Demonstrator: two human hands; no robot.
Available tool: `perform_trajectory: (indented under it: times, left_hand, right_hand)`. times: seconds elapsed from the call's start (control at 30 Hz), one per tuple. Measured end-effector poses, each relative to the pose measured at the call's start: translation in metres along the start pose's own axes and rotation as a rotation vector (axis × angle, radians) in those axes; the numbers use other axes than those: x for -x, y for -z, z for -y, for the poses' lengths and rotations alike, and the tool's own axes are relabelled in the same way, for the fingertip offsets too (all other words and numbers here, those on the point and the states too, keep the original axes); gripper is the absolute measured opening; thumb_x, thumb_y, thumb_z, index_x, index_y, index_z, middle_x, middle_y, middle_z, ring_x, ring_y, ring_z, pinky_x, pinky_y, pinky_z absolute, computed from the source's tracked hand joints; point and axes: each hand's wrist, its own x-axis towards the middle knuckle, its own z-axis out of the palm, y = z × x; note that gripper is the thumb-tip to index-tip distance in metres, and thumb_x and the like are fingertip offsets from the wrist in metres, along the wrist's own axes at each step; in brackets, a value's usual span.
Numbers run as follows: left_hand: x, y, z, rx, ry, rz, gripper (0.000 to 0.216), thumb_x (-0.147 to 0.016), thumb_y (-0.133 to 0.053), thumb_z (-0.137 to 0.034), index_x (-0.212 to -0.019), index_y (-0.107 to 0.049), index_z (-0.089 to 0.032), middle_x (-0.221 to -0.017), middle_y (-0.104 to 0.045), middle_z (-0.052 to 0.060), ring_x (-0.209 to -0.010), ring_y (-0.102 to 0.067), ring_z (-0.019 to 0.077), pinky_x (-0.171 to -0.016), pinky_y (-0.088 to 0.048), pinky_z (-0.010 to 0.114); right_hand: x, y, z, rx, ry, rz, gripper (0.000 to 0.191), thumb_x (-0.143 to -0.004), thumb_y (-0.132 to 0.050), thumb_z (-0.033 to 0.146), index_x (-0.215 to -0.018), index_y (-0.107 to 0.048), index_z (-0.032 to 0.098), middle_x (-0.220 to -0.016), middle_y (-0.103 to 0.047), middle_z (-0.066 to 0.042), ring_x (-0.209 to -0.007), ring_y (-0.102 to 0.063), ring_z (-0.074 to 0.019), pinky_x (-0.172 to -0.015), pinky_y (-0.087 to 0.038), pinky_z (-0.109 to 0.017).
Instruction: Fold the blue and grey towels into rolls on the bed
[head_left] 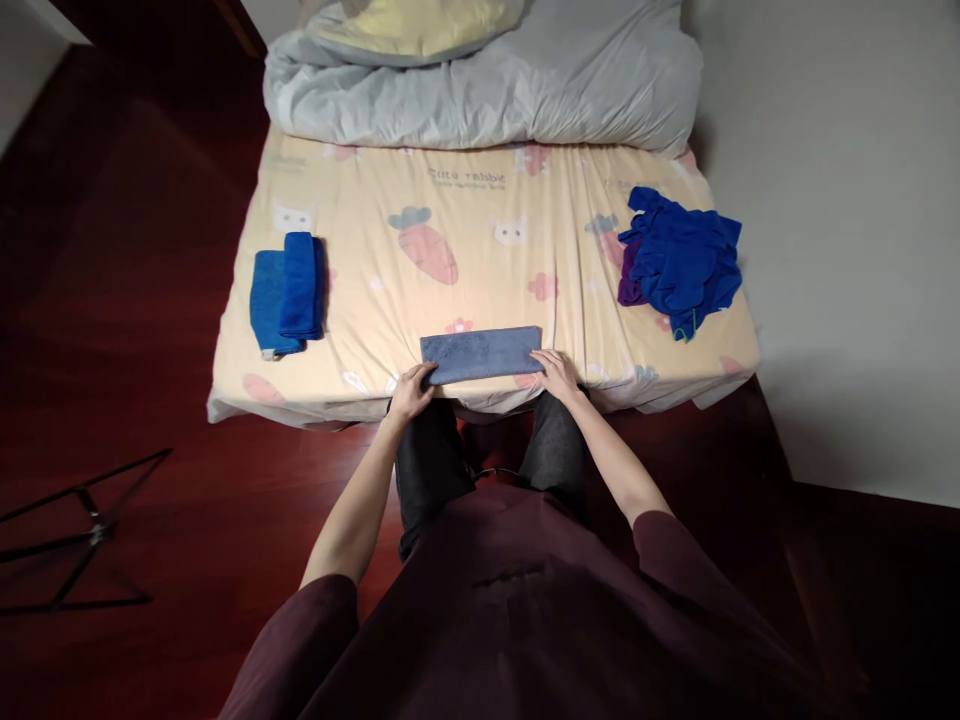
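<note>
A grey-blue towel (481,354), folded into a long strip, lies at the near edge of the bed (465,250). My left hand (411,388) grips its left end, fingers curled on the corner. At the strip's right end my right hand (556,372) rests with the fingers pressed on the cloth. Two folded bright blue towels (287,288) lie stacked at the bed's left side. On the right side sits a loose heap of blue cloths (681,260) with a purple one under it.
A bunched grey duvet (487,95) and a yellow pillow (409,25) fill the head of the bed. A white wall (847,220) runs along the right. Dark red wooden floor (120,330) lies to the left, with a black metal stand (82,530) on it.
</note>
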Motion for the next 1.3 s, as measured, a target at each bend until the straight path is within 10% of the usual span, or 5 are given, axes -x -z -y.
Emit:
perform_trajectory:
  times: [0.53, 1.3]
  left_hand:
    - [-0.030, 0.016, 0.011, 0.169, 0.221, -0.118, 0.062, -0.091, -0.055, -0.057, -0.133, -0.064, -0.012, -0.115, -0.075, 0.013, -0.104, -0.070, 0.0264, -0.098, -0.054, 0.036]
    - [-0.038, 0.016, 0.004, 0.005, 0.589, -0.057, 0.033, -0.093, -0.059, -0.045, -0.116, -0.061, -0.022, -0.100, -0.080, 0.013, -0.101, -0.075, 0.0320, -0.091, -0.053, 0.040]
  right_hand:
    - [-0.033, 0.005, -0.016, -0.192, -0.287, -0.080, 0.031, -0.093, -0.059, 0.032, -0.116, -0.074, 0.019, -0.112, -0.075, -0.012, -0.108, -0.066, -0.0281, -0.098, -0.053, -0.038]
    - [-0.037, 0.016, -0.007, 0.021, -0.462, 0.099, 0.037, -0.097, -0.063, 0.058, -0.087, -0.076, 0.026, -0.084, -0.078, -0.003, -0.075, -0.069, -0.0204, -0.061, -0.036, -0.026]
